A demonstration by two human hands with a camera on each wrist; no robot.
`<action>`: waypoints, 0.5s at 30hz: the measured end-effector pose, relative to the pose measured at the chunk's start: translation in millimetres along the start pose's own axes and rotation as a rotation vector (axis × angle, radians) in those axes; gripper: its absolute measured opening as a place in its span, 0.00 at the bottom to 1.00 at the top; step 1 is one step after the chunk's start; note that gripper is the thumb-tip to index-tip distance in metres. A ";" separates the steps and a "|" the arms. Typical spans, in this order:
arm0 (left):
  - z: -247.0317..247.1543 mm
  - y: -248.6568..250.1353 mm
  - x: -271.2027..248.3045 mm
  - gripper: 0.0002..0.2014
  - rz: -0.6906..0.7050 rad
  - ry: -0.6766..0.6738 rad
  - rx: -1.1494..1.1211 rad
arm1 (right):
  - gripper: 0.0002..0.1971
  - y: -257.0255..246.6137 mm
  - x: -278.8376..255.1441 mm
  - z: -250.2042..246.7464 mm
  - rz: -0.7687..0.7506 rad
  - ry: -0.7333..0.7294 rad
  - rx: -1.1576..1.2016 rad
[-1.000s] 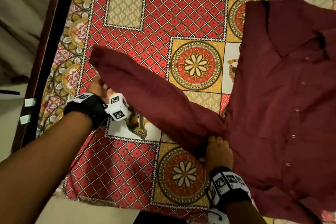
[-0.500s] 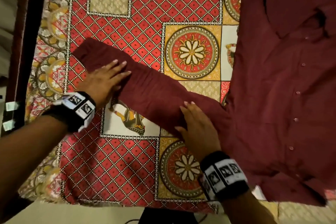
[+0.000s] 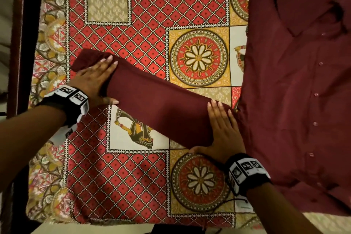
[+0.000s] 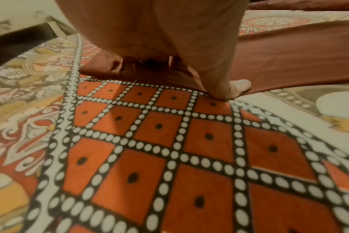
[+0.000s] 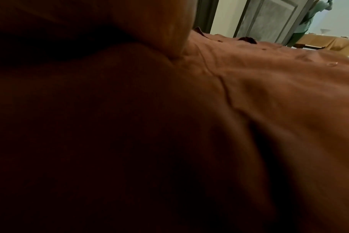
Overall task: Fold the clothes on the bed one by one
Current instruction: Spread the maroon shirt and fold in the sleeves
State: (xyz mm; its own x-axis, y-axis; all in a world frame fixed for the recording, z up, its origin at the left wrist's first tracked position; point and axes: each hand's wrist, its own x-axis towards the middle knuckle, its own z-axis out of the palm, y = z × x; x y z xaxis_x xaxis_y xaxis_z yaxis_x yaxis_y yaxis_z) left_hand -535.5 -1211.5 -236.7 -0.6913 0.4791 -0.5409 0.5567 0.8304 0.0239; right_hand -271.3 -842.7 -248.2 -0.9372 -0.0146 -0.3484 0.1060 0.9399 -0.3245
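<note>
The bed is covered by a printed cotton bedsheet (image 3: pixel 148 11) in red diamond lattice with yellow floral medallions; its left edge meets a dark wooden bed frame (image 3: pixel 24 24), and its near edge runs along the bottom of the head view. A broad stretch of bare sheet lies open far of the sleeve and near of it, between my two forearms.

The maroon button-front collared shirt (image 3: pixel 296 100) lies spread flat on the right side of the bed, front up, collar toward the far right. Its near hem sits close to the near edge of the sheet; its right part runs out of the head view.

The shirt's long maroon sleeve (image 3: pixel 159 108) extends leftward from the shirt body, angled toward the far left. Its cuff end lies close to the sheet's patterned left border.

My right hand (image 3: pixel 224 129) lies flat on the sleeve at the shoulder seam, fingers straight and together, thumb along the sleeve's near edge. It grasps nothing.

My left hand (image 3: pixel 93 80) lies flat on the cuff end, fingers extended and pointing far-right. In the left wrist view the thumb (image 4: pixel 225 88) presses the sleeve's near edge onto the sheet. It grasps nothing.
</note>
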 end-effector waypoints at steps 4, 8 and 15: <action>-9.0 3.3 -1.4 0.68 -0.073 -0.028 0.021 | 0.73 3.0 -4.2 3.1 -0.018 0.039 0.020; -22.3 20.3 -3.1 0.69 -0.143 -0.072 0.029 | 0.57 5.8 -30.5 1.7 -0.075 0.176 0.110; 20.1 240.1 -48.9 0.28 0.330 0.402 -0.366 | 0.40 16.8 -84.7 20.7 0.094 0.234 0.090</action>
State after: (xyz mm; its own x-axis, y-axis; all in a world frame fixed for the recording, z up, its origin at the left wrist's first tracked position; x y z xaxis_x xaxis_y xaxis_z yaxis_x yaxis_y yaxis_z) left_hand -358.8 -1041.3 -221.4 -0.6689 0.7366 -0.0997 0.6257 0.6304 0.4596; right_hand -183.2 -832.8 -242.3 -0.9720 0.1610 -0.1710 0.2159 0.8991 -0.3809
